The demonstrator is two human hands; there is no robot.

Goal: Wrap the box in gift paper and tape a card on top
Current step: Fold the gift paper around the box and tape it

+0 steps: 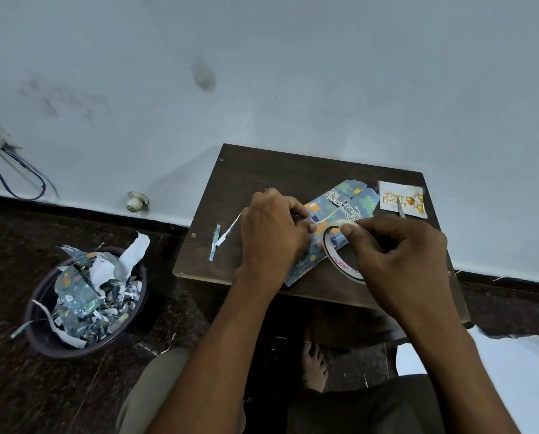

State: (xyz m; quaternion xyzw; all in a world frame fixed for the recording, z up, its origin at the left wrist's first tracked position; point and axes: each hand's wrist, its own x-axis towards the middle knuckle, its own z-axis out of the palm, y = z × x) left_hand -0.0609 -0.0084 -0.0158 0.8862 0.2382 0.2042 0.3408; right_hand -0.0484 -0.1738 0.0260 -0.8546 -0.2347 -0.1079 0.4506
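Left hand (274, 233) is curling its fingers onto the wrapped box (327, 227), pinching at the paper seam. Right hand (396, 255) is pinching the tape roll (340, 261) between thumb and fingers — the roll is leaning against the box. Both are resting on the table (262, 177); the card (402, 199) is lying beyond the box, apart from it.

Plain room in home, prob. spare corner. Bare pale wall (293, 73) w/ scuff marks, dark skirting, dark speckled stone floor (27, 386). Wall socket w/ cable (14, 170) at left. Small dark wood bench (262, 173) against wall. Tub (43, 336) of paper scraps on floor. Bare foot (314, 368) under bench.
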